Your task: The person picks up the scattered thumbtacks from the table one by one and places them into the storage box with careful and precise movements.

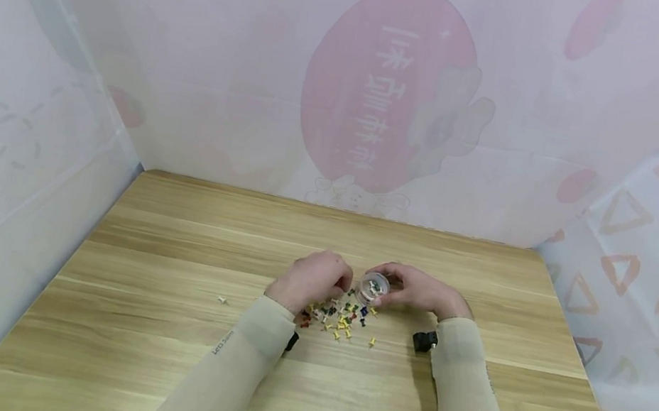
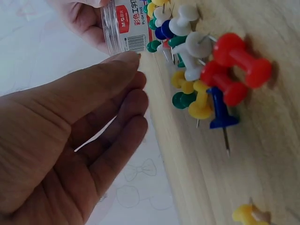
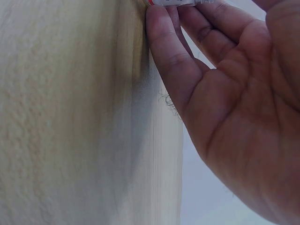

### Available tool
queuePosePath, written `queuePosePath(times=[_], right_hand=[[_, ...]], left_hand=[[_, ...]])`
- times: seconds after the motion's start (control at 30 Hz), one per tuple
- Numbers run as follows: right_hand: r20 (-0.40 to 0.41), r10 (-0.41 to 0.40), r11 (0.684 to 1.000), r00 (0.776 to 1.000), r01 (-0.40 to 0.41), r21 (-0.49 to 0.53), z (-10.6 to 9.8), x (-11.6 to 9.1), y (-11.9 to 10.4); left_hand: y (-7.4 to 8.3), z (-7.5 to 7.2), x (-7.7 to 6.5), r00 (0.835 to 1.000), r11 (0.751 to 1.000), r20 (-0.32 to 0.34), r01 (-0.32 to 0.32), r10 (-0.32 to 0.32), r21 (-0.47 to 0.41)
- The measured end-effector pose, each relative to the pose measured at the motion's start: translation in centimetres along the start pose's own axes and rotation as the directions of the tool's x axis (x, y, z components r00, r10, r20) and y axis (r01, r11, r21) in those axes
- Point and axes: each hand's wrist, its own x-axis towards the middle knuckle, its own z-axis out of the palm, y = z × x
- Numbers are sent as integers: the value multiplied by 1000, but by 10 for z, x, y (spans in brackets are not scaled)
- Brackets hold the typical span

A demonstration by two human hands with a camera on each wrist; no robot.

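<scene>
My right hand [image 1: 422,292] grips a small clear round tub [image 1: 365,296] by its side, near the middle of the table. A few pins, white and green among them, lie inside it. The red and white label [image 2: 133,26] on the tub reads "PUSH PINS". Just left of the tub is my left hand [image 1: 314,281], its thumb and fingertips close together above the loose pins. Whether a pin is between those fingertips is hidden. Loose push pins [image 1: 345,321] in red, yellow, green, blue and white lie in a heap in front of the tub.
One white push pin [image 1: 222,300] lies apart on the left of the wooden table [image 1: 151,350]. A yellow push pin [image 1: 372,342] sits at the heap's near right. Printed cloth walls [image 1: 218,130] stand at the back and both sides.
</scene>
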Motion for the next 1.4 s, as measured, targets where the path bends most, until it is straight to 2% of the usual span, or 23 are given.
queuePosePath(times=[0.3, 0.63, 1.1, 1.4], right_hand=[[4, -31, 999, 1000, 31, -6, 1, -2, -2], [1, -42, 999, 999, 42, -22, 0, 1, 0], [6, -28, 999, 1000, 28, -15, 0, 2, -1], [7, -15, 1000, 1000, 15, -20, 1, 1, -2]], left_hand=[[-1, 3, -4, 998, 998, 49, 46, -45, -37], [1, 4, -3, 997, 999, 61, 44, -44, 8], [-1, 7, 0, 998, 998, 35, 56, -56, -20], [2, 4, 2, 999, 1000, -42, -12, 11, -21]])
